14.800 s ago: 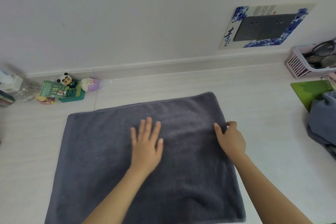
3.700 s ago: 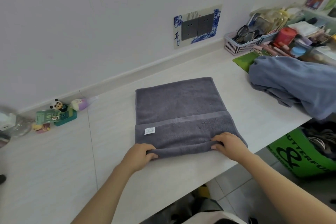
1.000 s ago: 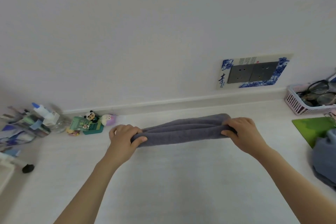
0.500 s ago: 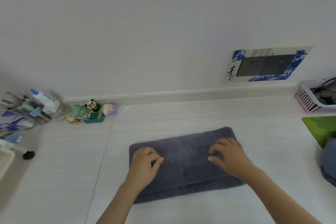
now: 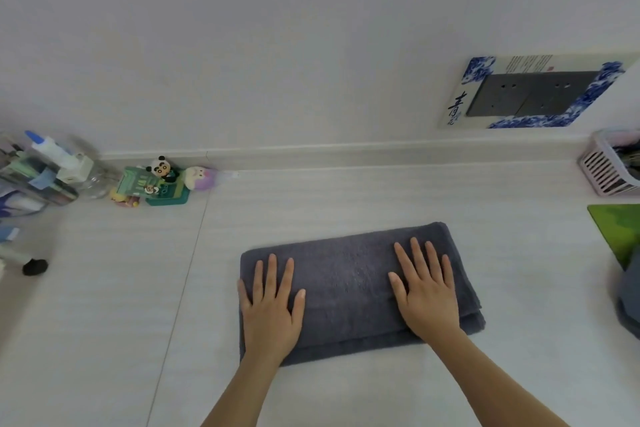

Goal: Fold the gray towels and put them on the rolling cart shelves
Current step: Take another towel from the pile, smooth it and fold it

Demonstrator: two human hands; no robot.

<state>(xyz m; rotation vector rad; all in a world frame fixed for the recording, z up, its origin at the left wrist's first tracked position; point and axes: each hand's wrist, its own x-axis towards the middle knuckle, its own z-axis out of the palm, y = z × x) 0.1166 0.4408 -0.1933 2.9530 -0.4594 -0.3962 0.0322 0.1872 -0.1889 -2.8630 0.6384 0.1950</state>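
Observation:
A dark gray towel (image 5: 349,284), folded into a thick rectangle, lies flat on the white counter (image 5: 346,198) in front of me. My left hand (image 5: 272,305) presses palm-down on its left end with straight, spread fingers. My right hand (image 5: 427,291) presses flat on its right end the same way. At the far right edge a bluish-gray heap of cloth (image 5: 628,302) is partly in view. The rolling cart is out of sight.
Small toy figures and a green box (image 5: 156,182) stand against the wall at the back left, beside bottles and clutter (image 5: 45,170). A pink basket (image 5: 611,163) and a green mat (image 5: 618,229) sit at the right. A wall socket panel (image 5: 533,92) hangs above.
One second ago both hands held the folded towel up by its ends; it now lies on the counter. The fingers, curled half a second ago, have flattened out on it.

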